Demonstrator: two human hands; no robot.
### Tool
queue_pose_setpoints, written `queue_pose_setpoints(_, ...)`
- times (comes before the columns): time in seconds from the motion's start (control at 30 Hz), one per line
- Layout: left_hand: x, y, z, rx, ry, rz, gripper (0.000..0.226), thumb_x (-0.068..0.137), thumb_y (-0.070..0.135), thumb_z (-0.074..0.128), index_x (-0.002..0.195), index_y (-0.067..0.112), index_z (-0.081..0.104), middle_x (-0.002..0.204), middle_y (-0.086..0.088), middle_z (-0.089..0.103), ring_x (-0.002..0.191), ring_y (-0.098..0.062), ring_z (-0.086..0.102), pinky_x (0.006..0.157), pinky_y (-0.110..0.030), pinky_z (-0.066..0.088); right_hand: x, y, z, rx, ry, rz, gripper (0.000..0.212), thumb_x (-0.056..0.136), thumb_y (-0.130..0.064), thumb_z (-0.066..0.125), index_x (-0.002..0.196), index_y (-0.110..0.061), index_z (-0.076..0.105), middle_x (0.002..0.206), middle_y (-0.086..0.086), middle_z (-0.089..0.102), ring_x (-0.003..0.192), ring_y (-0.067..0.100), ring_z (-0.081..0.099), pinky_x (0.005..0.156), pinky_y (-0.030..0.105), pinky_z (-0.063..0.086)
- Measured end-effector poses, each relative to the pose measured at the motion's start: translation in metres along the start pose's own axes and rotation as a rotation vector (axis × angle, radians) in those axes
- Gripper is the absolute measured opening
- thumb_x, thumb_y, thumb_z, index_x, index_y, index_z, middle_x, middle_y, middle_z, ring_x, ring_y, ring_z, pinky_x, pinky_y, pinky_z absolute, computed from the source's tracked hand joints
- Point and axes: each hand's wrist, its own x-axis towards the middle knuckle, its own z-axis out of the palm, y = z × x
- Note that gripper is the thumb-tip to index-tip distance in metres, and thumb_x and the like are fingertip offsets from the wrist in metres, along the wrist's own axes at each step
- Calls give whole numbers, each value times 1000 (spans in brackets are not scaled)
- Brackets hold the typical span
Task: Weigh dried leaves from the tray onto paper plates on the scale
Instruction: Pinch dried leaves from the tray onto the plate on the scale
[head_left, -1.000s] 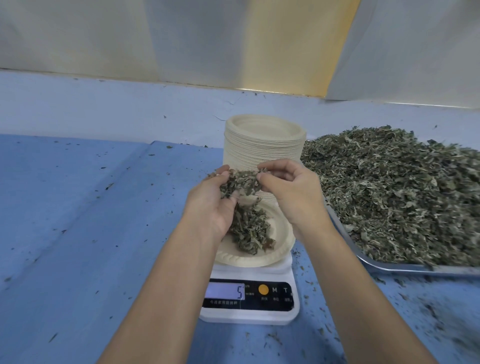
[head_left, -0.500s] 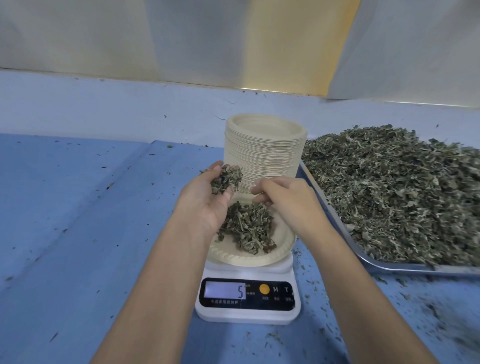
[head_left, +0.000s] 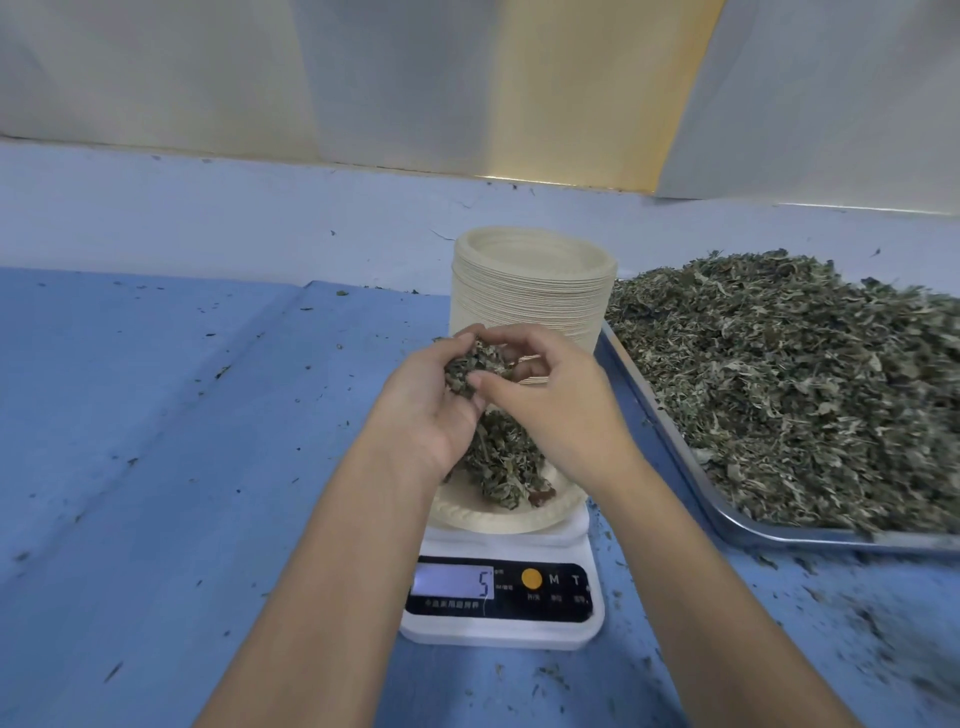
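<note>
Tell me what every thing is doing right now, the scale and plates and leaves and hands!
scale, switched on, display reads 5
paper plate, on the scale, holding a leaf pile
left hand, cupped, holds a handful of leaves above the plate
right hand, pinches at that handful
plate stack, upright behind the scale
tray, heaped with dried leaves

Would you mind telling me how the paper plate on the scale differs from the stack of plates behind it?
The single plate sits on the scale; the stack stands behind it, beside the tray. The single plate carries a heap of dried leaves; the stack's top plate shows none. The single plate is low; the stack is tall, many plates nested. Both are round and pale beige.
</note>
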Motion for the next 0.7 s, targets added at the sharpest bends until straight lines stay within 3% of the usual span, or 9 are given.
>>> queue_pose_setpoints(0.13,-2,-3,3,61,-3,1,15,95,0,44,94,0,59,109,-20,59,103,-31,59,99,-37,46,0,1,1,-37,55,15,24,77,-12,76,99,-20,70,80,-18,62,67,-8,54,65,6,44)
queue_pose_setpoints(0.27,-3,-2,4,42,-14,-6,15,94,-3,45,92,-2,59,92,-16,60,93,-26,59,93,-35,49,0,1,-1,-10,106,20,13,78,-10,74,85,-20,71,71,-16,65,63,-6,55,62,10,48)
queue_pose_setpoints(0.43,-1,5,0,-52,54,23,18,96,-4,41,87,0,56,90,-15,59,93,-24,60,92,-35,48,3,2,-3,48,184,31,16,79,-12,74,75,-27,68,60,-20,63,58,-6,55,60,12,46)
queue_pose_setpoints(0.57,2,13,-7,-92,105,57,16,96,-3,43,89,0,57,95,-15,60,90,-23,62,89,-34,49,4,4,-7,31,191,39,13,79,-14,74,77,-26,70,65,-15,64,60,-6,57,63,13,48)
queue_pose_setpoints(0.7,2,15,-9,-97,108,58,14,95,-3,44,92,0,57,97,-14,61,85,-22,63,86,-34,50,2,6,-8,-90,93,75,4,78,-23,75,76,-25,73,69,-10,68,67,2,62,68,24,52)
